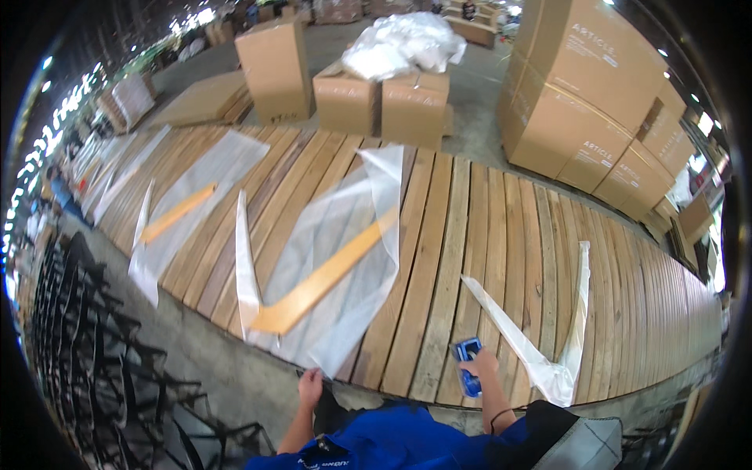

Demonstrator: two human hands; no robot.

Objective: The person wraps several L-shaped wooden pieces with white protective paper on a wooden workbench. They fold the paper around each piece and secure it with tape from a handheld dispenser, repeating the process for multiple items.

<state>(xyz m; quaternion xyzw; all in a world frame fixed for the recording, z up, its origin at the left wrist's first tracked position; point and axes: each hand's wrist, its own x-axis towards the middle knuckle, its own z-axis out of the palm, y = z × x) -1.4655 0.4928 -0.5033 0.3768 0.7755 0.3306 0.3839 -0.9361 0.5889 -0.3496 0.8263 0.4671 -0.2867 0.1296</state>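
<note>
- My right fingers (471, 366) are gripping a blue handheld tool (471, 384), right of the translucent sheet (345, 313).
- My left fingers (311, 377) are curling by the sheet's near corner; I cannot tell if they're pinching it.
- A yellowish wooden piece (325, 278) is lying across the sheet.

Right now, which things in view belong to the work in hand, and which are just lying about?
Likely part of the work:
Blue handheld tape dispenser, in the right hand
Translucent white sheet, left hand at its near corner
Bent orange wooden piece
V-shaped white-wrapped piece
Slatted brown wooden table

Apparently just lying about:
Stacked brown cardboard boxes
Crumpled clear plastic sheeting
Black angular frames
</note>
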